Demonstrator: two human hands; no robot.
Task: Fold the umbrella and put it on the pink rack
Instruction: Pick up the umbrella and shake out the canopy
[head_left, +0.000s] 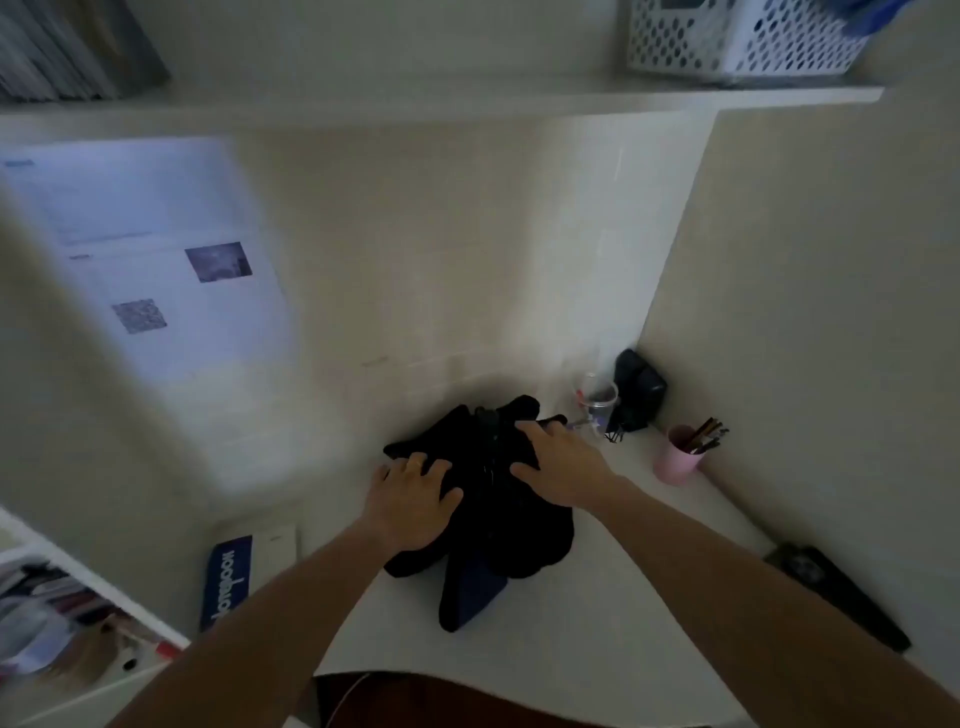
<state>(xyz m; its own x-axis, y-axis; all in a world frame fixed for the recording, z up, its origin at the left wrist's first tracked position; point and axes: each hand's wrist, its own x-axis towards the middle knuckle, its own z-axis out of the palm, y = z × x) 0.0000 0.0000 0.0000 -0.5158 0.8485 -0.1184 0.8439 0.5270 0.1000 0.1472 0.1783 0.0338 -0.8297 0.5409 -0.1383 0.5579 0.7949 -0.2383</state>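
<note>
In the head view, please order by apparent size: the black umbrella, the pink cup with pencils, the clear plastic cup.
1. Crumpled black fabric umbrella, by far the largest.
2. Pink cup holding pencils.
3. Clear plastic cup; it looks close to the pink one and stands farther away, so this order is unsure.

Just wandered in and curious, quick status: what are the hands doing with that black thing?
Left hand and right hand both flat on the black umbrella, fingers spread. Umbrella crumpled on the white desk, not yet folded. Pink cup close by.
</note>
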